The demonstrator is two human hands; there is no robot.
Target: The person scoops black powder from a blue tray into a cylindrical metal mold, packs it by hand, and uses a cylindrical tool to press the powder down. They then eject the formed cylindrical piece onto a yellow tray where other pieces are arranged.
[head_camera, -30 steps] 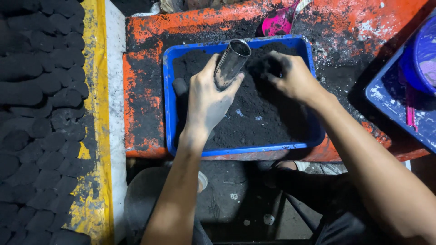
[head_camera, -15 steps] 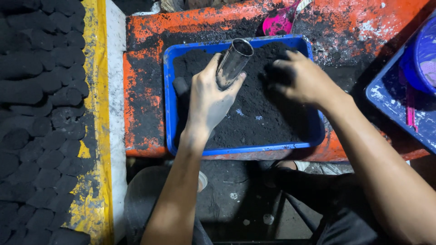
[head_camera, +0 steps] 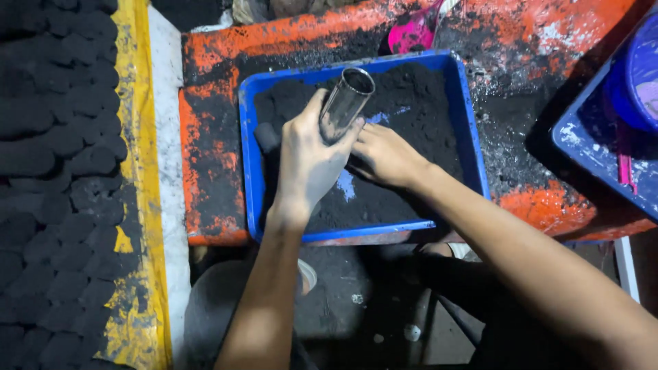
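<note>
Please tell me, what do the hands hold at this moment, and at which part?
The left hand grips a shiny metal tube around its lower half, open end up. The right hand lies on the black powder; whether it holds some cannot be told.

Rows of dark moulded briquettes (head_camera: pixel 48 171) lie left of a yellow-and-white ledge (head_camera: pixel 147 171); a pink scoop (head_camera: pixel 411 33) rests on the orange, soot-stained worktop (head_camera: pixel 521 75), beside a second blue tray (head_camera: pixel 596 151) at right.
</note>
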